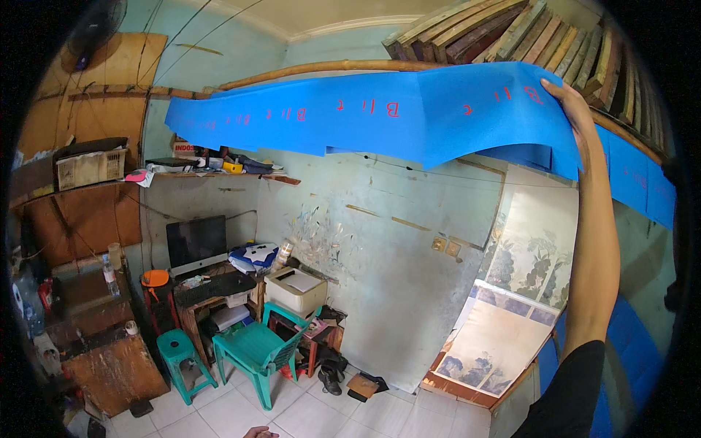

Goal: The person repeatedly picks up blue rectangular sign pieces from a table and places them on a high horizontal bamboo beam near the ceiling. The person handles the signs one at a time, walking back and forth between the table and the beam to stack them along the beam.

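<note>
My right arm reaches up on the right, and my right hand (pixel 571 109) is closed on the upper edge of a blue sheet (pixel 504 124) with red lettering. The thumb shows near the sheet's top corner; the other fingers are mostly hidden behind it. More blue sheets (pixel 292 117) overlap in a row to the left, hanging along a bamboo pole (pixel 321 67). Only a small part of my left hand (pixel 261 432) shows at the lower edge, away from the sheets, so its grip cannot be made out.
Wooden frames (pixel 540 36) are stacked above the pole at the upper right. Below stand a green plastic chair (pixel 259 350), a green stool (pixel 180 347), a printer (pixel 294 290) and a desk with a monitor (pixel 197 242). Patterned panels (pixel 496 336) lean on the right wall.
</note>
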Action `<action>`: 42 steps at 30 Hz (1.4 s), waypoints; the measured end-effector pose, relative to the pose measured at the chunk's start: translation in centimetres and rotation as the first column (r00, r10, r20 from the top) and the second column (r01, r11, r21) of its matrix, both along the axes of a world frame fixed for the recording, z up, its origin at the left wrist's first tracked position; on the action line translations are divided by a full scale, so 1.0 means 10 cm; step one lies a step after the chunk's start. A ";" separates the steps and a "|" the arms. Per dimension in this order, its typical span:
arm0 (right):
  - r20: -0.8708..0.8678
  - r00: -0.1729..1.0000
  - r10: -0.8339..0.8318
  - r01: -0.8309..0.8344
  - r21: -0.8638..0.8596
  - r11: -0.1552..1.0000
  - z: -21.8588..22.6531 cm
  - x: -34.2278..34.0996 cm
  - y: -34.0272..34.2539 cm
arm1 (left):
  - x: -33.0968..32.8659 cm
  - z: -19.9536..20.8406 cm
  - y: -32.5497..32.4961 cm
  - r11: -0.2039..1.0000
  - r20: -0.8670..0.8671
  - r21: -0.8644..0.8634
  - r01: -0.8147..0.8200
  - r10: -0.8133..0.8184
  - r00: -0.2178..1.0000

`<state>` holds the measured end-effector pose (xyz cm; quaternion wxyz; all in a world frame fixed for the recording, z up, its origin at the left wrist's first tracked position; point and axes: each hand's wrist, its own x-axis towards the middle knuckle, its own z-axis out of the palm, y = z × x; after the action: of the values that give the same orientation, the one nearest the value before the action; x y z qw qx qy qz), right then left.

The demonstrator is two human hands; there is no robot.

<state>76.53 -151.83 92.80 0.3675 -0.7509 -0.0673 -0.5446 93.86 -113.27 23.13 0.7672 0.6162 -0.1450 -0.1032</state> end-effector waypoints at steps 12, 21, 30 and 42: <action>0.024 1.000 0.013 -0.015 0.090 0.996 -0.21 0.22 -0.49 | -0.31 0.01 -0.05 0.988 0.084 0.143 -0.050 0.038 0.996; 0.560 0.712 -0.424 0.384 0.195 0.902 -3.12 0.21 -1.09 | -0.72 -0.07 0.74 0.958 -0.050 0.169 -0.231 0.243 0.969; -0.799 -0.455 0.394 -0.319 0.559 0.765 -10.48 0.24 2.81 | -2.06 -0.41 3.16 0.600 0.119 0.403 -0.691 0.715 0.689; -0.835 -0.298 0.462 -0.177 0.524 0.833 -9.28 1.48 7.10 | -6.55 -2.65 4.93 -0.554 -0.739 0.179 -0.813 0.470 -0.483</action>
<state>91.33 -80.86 -0.03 0.4854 -0.7990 0.0854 0.3444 28.35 -63.94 -3.37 0.6230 0.0837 0.6176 0.4726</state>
